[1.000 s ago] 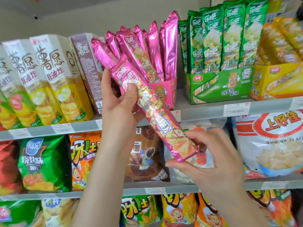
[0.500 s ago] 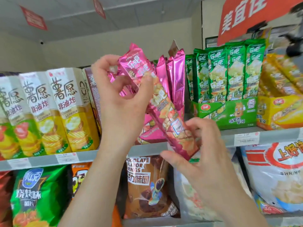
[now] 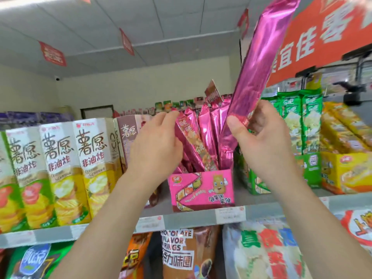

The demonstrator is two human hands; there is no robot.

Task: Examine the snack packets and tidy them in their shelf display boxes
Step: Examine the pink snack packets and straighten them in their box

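Note:
My right hand grips the lower end of a long pink foil snack packet, which stands nearly upright and reaches to the top of the view, its plain back facing me. Below it, a pink display box on the upper shelf holds several more pink packets leaning at different angles. My left hand reaches into those packets from the left, its fingers against the leftmost leaning packet; the fingertips are hidden behind it.
Yellow and white chip cartons fill the shelf to the left. A green display box with green packets and a yellow box stand to the right. Large snack bags hang on the shelf below. A red sign overhangs at upper right.
My left hand has let go of the pink packet and dropped to the packets in the box. My right hand has swung the packet upright and raised it. The view tilted upward.

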